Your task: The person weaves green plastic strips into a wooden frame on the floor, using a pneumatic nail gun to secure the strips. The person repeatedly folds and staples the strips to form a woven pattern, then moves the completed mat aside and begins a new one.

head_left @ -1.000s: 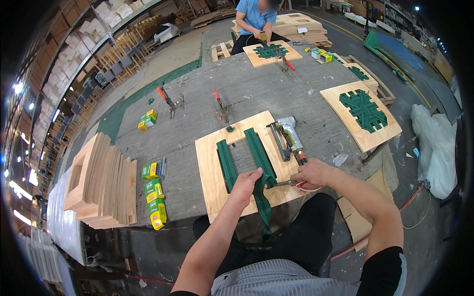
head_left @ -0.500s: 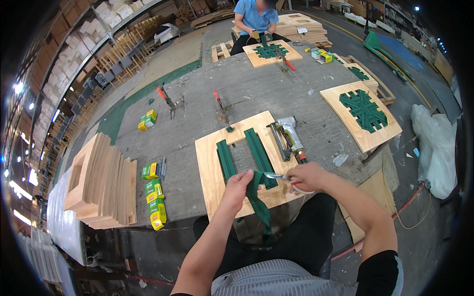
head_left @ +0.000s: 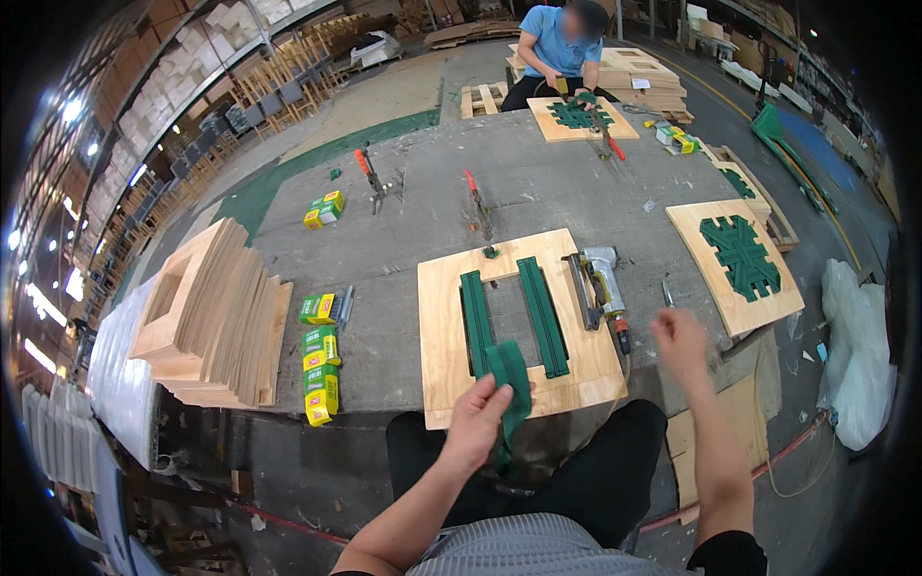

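Note:
My left hand [head_left: 477, 420] pinches a green webbing strip [head_left: 512, 372], whose end hangs below the fingers. It is over the near edge of a light wooden frame [head_left: 445, 331] with a rectangular opening. Two green strips, a left one [head_left: 476, 322] and a right one [head_left: 544, 317], run along the sides of this opening. Off to the right, my right hand [head_left: 680, 344] is smeared by motion, its fingers unclear. Just beyond it shows a small metal piece, seemingly a scissor blade [head_left: 668, 293]. A staple gun [head_left: 601, 280] lies on the frame's right edge.
Stacked wooden frames [head_left: 206, 312] stand at left, beside green-and-yellow boxes [head_left: 321, 348]. Clamps [head_left: 369, 178] rise from the table [head_left: 403, 259]. A finished woven panel [head_left: 740, 257] lies right. Across the table, a co-worker [head_left: 562, 48] bends over another panel [head_left: 552, 123].
My right hand has moved right, away from the strip where it held red-handled scissors. My left hand keeps its pinch on the strip. The whole view has shifted.

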Available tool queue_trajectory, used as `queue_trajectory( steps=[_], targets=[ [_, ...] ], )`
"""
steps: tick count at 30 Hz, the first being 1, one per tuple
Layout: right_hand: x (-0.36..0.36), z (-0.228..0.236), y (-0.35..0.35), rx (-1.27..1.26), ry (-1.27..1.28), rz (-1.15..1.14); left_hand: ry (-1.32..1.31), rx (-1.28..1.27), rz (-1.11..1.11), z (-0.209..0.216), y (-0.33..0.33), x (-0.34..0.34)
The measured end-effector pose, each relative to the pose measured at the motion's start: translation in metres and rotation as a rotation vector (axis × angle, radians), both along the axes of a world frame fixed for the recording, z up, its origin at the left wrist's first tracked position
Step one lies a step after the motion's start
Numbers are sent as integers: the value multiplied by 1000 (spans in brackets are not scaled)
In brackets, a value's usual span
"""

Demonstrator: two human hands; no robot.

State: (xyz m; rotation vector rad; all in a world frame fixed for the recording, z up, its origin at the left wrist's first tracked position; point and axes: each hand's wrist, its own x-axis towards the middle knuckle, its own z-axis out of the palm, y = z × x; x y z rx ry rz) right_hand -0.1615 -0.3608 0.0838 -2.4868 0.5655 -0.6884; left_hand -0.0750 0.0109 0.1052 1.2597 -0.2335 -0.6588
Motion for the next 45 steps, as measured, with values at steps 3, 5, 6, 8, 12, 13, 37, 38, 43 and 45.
queue_trajectory(
  steps=[3, 5, 6, 8, 12, 13, 37, 38, 43, 45],
  targets=[
    [5, 2, 98, 656, 108, 245, -3, -33, -68, -10, -8, -17],
    [8, 6, 146, 1124, 135, 413, -39, -1, -114, -24, -13, -26],
    [11, 10, 166, 1425, 107, 441, -71, 18, -139, -31, -10, -29],
    [12, 0, 172, 1352, -23, 437, -139, 95, -185, -41, -9, -39],
    [11, 8, 196, 1159, -161, 460, -113, 106, -116, -37, 8, -44],
    [9, 10, 197, 1068, -141, 474, -58, 65, -66, -33, 11, -42],
    [0, 21, 238, 488, -250, 432, 170, -114, 150, -17, 24, -26],
    [-1, 21, 238, 478, -252, 429, 163, -106, 150, -17, 24, -26],
    [-2, 19, 237, 435, -239, 411, 112, -88, 138, -23, 23, -26],
    [-3, 18, 235, 411, -237, 408, 87, -88, 128, -25, 22, -25]
  ],
)
